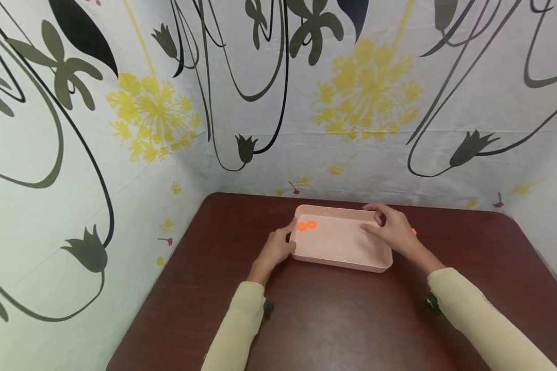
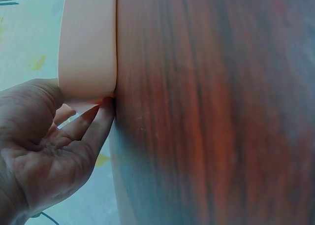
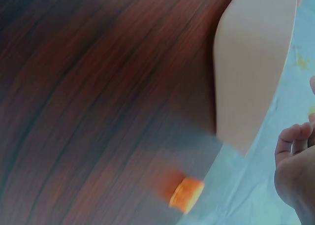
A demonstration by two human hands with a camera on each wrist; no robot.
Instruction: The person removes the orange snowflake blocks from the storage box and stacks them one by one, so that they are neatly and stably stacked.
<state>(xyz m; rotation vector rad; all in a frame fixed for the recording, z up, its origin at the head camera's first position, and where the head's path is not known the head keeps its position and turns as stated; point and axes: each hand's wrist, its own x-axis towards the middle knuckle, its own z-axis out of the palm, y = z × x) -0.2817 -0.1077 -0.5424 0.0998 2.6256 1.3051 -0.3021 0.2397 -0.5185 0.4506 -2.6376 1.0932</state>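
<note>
A shallow, pale peach tray (image 1: 339, 257) lies on the table, with two small orange pieces (image 1: 312, 224) side by side at its far left corner. My left hand (image 1: 277, 247) grips the tray's left end; in the left wrist view its fingers (image 2: 101, 124) bend against the tray wall (image 2: 88, 48). Over the tray's right end is my right hand (image 1: 392, 229), thumb and index finger apart, the other fingers loosely bent. Nothing shows between them. Another orange piece (image 3: 187, 194) sits on the table just right of the tray, partly hidden by the right hand in the head view.
The dark red-brown wooden table (image 1: 343, 319) has rounded far corners. A white cloth (image 1: 260, 118) printed with leaves and yellow flowers hangs behind it and along its left side.
</note>
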